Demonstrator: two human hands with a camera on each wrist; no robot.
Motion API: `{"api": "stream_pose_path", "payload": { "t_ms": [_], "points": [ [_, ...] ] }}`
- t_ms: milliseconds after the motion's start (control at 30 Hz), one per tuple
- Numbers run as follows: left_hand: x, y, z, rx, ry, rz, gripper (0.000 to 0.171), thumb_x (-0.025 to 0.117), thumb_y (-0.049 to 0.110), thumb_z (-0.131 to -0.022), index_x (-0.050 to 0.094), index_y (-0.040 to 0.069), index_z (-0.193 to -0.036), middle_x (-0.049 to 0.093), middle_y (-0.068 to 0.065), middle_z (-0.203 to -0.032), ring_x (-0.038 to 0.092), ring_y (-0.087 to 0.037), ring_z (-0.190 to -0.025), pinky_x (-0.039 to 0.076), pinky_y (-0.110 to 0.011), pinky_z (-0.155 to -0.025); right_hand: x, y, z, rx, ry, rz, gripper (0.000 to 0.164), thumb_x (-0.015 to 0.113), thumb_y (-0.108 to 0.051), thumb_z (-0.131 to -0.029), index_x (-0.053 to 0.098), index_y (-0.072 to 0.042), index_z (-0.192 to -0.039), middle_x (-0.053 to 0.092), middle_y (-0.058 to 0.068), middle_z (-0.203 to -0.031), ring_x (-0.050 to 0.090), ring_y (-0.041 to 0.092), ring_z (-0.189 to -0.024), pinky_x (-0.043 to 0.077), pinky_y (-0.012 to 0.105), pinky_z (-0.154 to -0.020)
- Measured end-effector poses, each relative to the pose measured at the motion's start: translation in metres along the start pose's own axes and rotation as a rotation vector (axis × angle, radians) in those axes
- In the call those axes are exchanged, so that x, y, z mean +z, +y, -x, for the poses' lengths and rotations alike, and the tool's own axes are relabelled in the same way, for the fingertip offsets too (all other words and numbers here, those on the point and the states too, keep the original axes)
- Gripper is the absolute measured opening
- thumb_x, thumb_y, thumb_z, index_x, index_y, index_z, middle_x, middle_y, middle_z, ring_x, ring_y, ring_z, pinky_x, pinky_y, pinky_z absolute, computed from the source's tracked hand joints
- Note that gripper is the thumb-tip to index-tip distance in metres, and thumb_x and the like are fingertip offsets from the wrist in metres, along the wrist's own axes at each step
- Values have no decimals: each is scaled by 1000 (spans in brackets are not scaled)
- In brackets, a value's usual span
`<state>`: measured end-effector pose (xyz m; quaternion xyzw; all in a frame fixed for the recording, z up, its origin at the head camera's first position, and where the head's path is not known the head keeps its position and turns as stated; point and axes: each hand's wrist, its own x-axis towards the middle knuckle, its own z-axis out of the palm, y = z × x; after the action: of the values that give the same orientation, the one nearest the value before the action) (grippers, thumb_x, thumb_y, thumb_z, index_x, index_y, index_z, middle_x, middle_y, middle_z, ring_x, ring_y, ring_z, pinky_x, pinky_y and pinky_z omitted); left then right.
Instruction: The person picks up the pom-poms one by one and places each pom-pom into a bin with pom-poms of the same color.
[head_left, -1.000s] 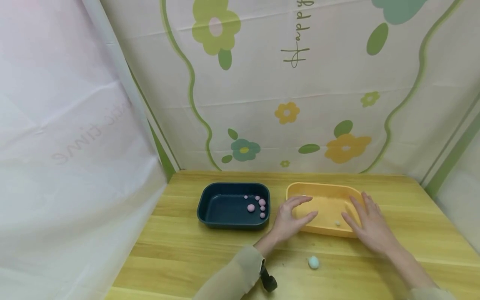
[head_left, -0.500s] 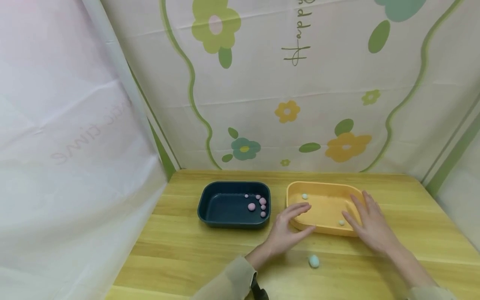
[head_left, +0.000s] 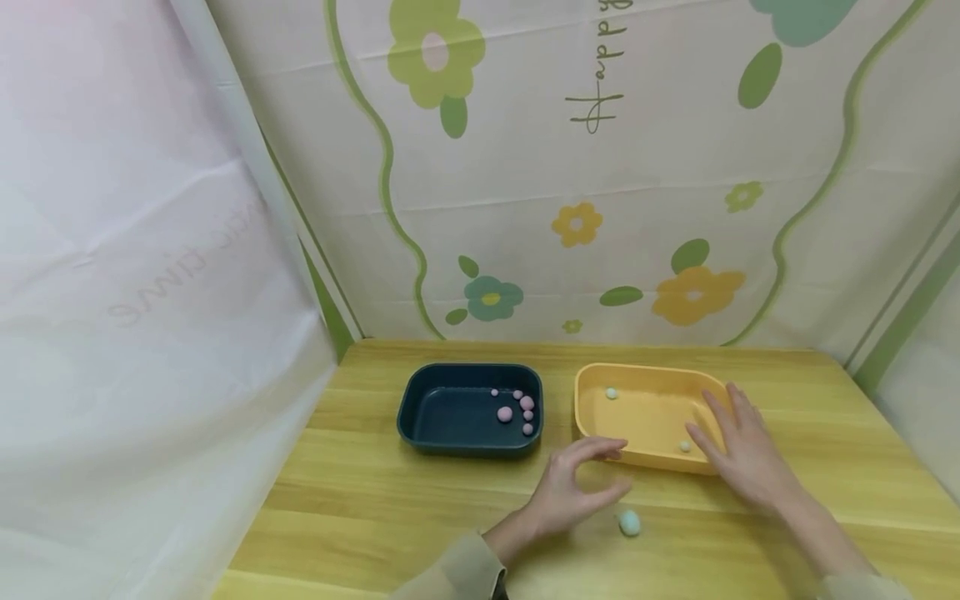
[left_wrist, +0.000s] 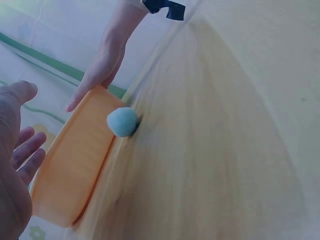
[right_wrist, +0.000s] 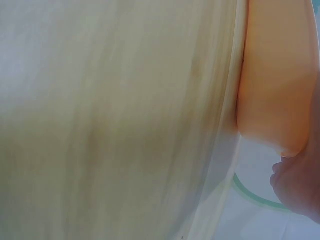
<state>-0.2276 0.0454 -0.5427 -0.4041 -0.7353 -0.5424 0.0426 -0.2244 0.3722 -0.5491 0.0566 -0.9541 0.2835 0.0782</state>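
Observation:
My left hand [head_left: 564,490] hovers over the table just left of a pale blue ball [head_left: 630,523], thumb and fingers apart with nothing between them. In the left wrist view, that ball [left_wrist: 122,122] looks soft and slightly lumpy, lying in front of the yellow tray [left_wrist: 75,155]. At the right end of the same tray [head_left: 652,460], my right hand [head_left: 750,458] rests over the rim with fingers spread. Inside lie two smaller pale balls, one at the back left [head_left: 611,393] and one near the front [head_left: 685,447].
A dark blue tray [head_left: 468,451] stands left of the yellow one, with several pink balls [head_left: 506,414] gathered toward its right side. The wooden table [head_left: 360,500] ends at a flower-printed cloth [head_left: 517,183] behind, and more cloth hangs on both sides.
My left hand has drawn back from over the yellow tray toward the near side, uncovering the small ball at the back left. The right hand stays nearly still, and the pale blue ball lies where it was.

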Motion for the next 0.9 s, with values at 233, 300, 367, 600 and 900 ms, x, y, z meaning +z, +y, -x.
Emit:
{"api": "stream_pose_path", "payload": {
  "t_ms": [233, 300, 367, 600, 900],
  "points": [
    [0, 2, 10, -52, -40, 35, 43, 84, 13, -98, 72, 5, -138, 75, -11, -143, 70, -18, -136, 53, -29, -118, -1, 0, 0, 2, -3, 3, 81, 48, -46, -116, 15, -1, -176, -7, 40, -178, 2, 75, -158, 12, 95, -114],
    [1, 3, 12, -64, -44, 35, 42, 84, 14, -98, 73, 6, -138, 75, -9, -144, 70, -17, -137, 52, -30, -119, -1, -1, 0, 2, -4, 3, 81, 48, -46, -116, 16, -1, -175, -8, 39, -178, 3, 76, -157, 12, 95, -114],
    [2, 2, 14, -83, -48, 46, 42, 84, 14, -98, 73, 6, -138, 74, -8, -146, 69, -17, -139, 51, -31, -121, -1, 0, 0, 2, -7, 0, 81, 48, -46, -116, 15, -1, -175, -9, 39, -179, 2, 76, -157, 11, 95, -114],
    [11, -4, 23, -115, -78, 28, 38, 83, 19, -100, 75, 7, -135, 74, -8, -147, 68, -11, -138, 52, -30, -119, -1, 0, 0, 2, -10, 0, 81, 48, -45, -116, 15, -1, -176, -7, 41, -178, 4, 79, -155, 12, 96, -113],
    [22, -7, 32, -173, -97, 55, 32, 83, 21, -100, 79, 8, -129, 79, -5, -138, 70, -3, -130, 53, -25, -116, -1, 0, 0, 15, -20, 2, 81, 47, -47, -116, 15, -2, -176, -10, 38, -179, 6, 79, -154, 13, 95, -114]
  ]
}}
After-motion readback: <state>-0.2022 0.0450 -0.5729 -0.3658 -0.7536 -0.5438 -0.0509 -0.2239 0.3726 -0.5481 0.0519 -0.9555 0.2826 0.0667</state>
